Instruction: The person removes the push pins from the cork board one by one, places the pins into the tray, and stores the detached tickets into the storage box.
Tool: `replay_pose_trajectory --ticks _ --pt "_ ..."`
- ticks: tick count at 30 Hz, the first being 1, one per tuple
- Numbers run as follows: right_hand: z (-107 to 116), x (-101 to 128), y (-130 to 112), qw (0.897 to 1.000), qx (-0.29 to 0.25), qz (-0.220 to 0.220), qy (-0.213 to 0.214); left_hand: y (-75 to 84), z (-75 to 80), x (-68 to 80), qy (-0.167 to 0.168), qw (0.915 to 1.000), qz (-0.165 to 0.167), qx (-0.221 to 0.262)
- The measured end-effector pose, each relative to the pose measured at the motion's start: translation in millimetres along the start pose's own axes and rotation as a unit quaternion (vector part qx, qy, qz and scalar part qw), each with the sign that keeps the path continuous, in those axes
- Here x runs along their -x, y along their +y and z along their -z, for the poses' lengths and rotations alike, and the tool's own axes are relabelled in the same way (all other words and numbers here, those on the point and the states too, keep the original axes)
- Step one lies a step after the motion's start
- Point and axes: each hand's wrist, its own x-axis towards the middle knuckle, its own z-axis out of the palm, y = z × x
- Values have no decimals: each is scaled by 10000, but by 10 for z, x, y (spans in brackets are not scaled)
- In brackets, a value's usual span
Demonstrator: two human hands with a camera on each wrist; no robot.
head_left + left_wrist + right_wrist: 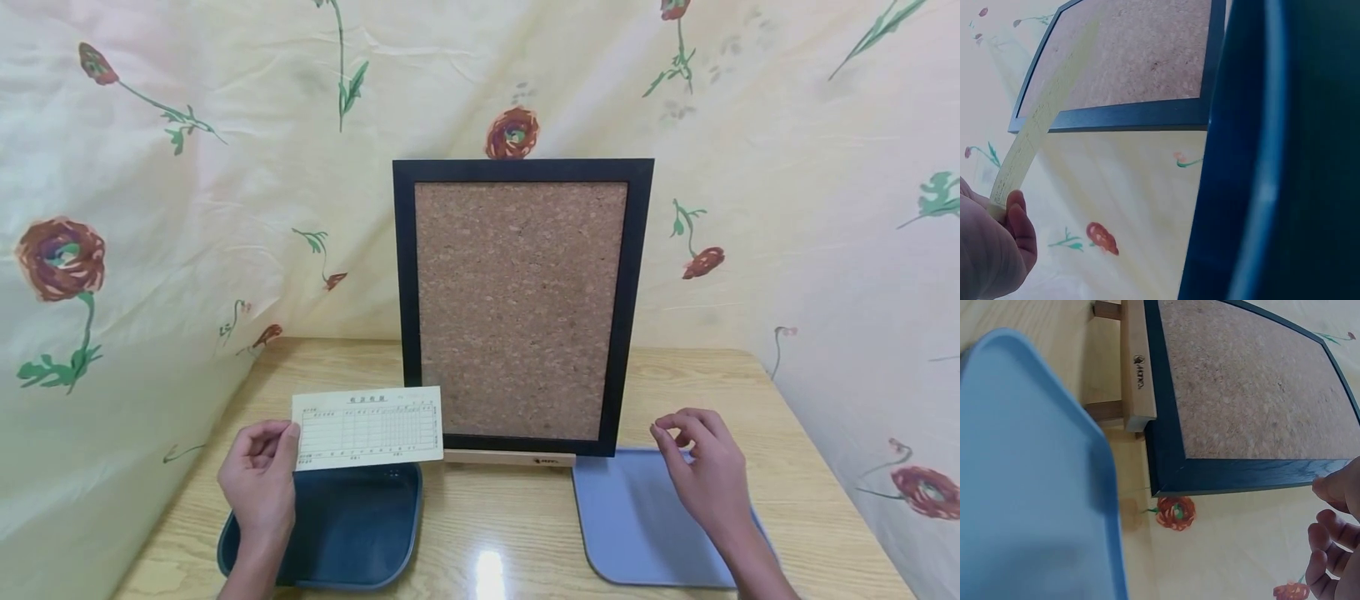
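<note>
Nearest the head camera: two trays at the table's front edge. Dark teal tray (352, 533) at 7 o'clock, pale blue tray (637, 525) at 5 o'clock, both lying flat on the wooden table (495, 517).

Left hand (258, 479) sits over the teal tray's left part and pinches a printed paper slip (367, 427) by its left end, thumb on the front face. The slip is held upright and clear of the tray, its right end overlapping the lower-left corner of the cork board (521, 308). Whether paper touches the frame there, I can't tell; the left wrist view only shows the slip edge-on in front of the board.

Right hand (697, 467) hovers over the blue tray's top edge at 4 o'clock, fingers loosely curled with thumb and forefinger tips close together. Possibly pinching something tiny, but nothing is visible in either view, so I read it as empty.

The board stands at 12 o'clock in a black frame, propped in a wooden stand (510, 457) between the trays. Its cork face is bare: no paper, no pins.

Progress, as a judgement: early. Slip is picked up and brought near the board; nothing is fastened yet. Placing it against the cork and fixing it remain. Flowered cloth (150, 208) hangs behind and at the sides.
</note>
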Motion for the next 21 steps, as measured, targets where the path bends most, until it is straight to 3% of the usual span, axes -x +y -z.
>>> replay_pose_trajectory --ticks 8,21 --pt "31 110 82 10000 29 -58 -43 -86 132 24 118 9988 125 451" --pt "67 278 134 9975 233 -540 -393 -238 339 38 189 9981 427 404"
